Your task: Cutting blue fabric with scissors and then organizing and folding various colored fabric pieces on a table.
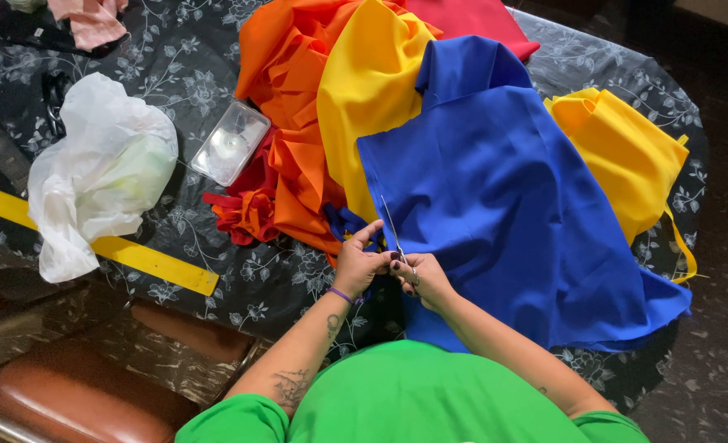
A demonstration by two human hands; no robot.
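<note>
1. Scissors (pixel 395 238) are gripped in the closed right hand (pixel 423 277), blades set along the blue cloth (pixel 503 197) edge.
2. That edge is pinched taut by the left hand (pixel 357 264).
3. The cloth is spread over the bench (pixel 175 78), beside the orange cloth (pixel 286 98).

Head camera looks steeply down, close

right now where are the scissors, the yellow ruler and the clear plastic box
scissors (pixel 393 234): head view, on the blades over the blue cloth edge
yellow ruler (pixel 155 261): head view, on its bare stretch right of the white bag
clear plastic box (pixel 231 142): head view, on its lid
</note>
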